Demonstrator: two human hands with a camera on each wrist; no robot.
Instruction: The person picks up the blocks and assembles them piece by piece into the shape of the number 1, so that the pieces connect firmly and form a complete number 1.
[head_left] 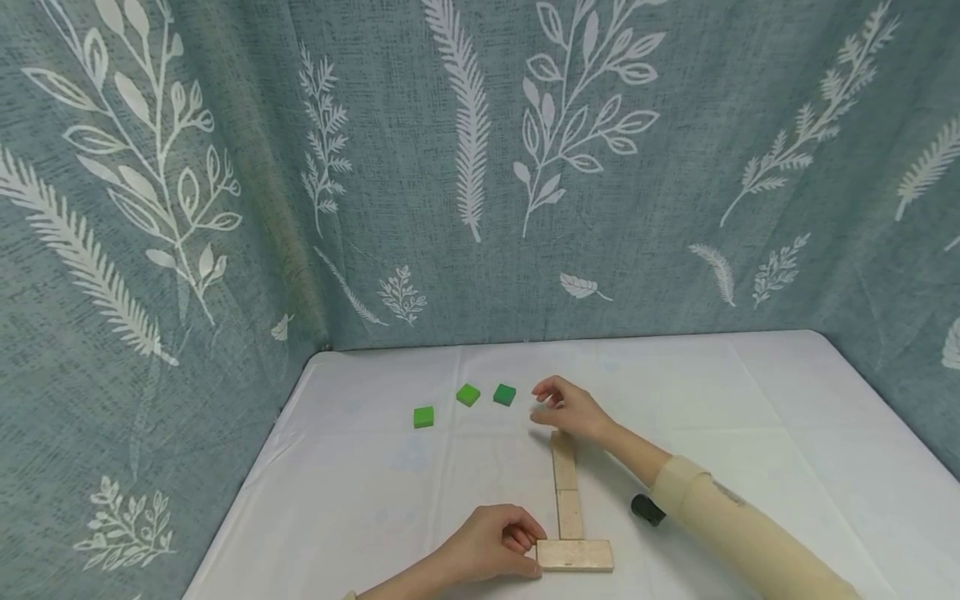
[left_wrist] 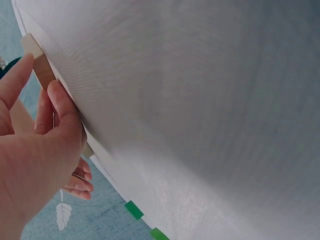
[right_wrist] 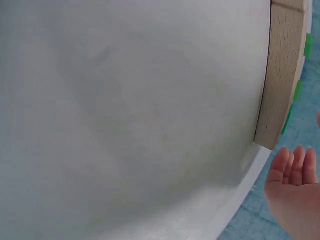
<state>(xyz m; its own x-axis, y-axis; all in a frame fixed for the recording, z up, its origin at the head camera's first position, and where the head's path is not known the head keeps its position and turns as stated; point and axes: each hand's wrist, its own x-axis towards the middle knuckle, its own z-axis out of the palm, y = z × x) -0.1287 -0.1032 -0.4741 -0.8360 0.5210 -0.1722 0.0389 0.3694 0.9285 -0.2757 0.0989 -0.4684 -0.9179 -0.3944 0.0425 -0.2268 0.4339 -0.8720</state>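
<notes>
Near the front of the table, a pale wooden block (head_left: 576, 556) lies crosswise. My left hand (head_left: 491, 546) pinches its left end between thumb and fingers, as the left wrist view also shows on the block's end (left_wrist: 44, 70). Two more wooden blocks, a nearer one (head_left: 570, 514) and a farther one (head_left: 564, 461), run end to end away from it, forming a T shape. Just beyond the farther block's end hovers my right hand (head_left: 573, 408), its fingers loosely bent with nothing in them. In the right wrist view that hand (right_wrist: 295, 187) is apart from the wooden block (right_wrist: 280, 75).
Two light green square pieces (head_left: 423, 417) and a darker green square (head_left: 504, 394) lie at the back, left of my right hand. A small black object (head_left: 647, 509) sits beside my right sleeve. A leaf-patterned curtain (head_left: 510, 275) borders the white table (head_left: 720, 392).
</notes>
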